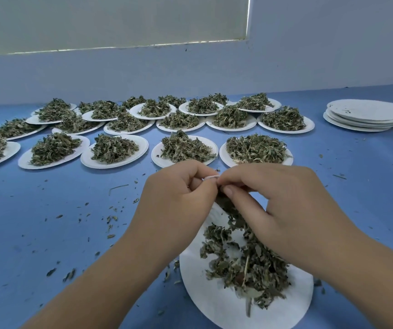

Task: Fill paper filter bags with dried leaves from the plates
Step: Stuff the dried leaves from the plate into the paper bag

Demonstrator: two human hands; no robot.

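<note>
A white paper plate (205,290) lies near the table's front edge with a loose heap of dried leaves (245,262) on it. Above its far rim, my left hand (179,191) and my right hand (273,198) meet. Both pinch the rim of a small white paper filter bag (211,177), of which only a thin strip shows between the fingertips. The rest of the bag is hidden behind my hands. Several plates of dried leaves (181,148) stand in rows further back.
A stack of empty white plates (366,115) sits at the back right. Leaf crumbs (110,219) are scattered over the blue table (48,222), mostly left of my hands. A pale wall (309,55) runs behind the plates.
</note>
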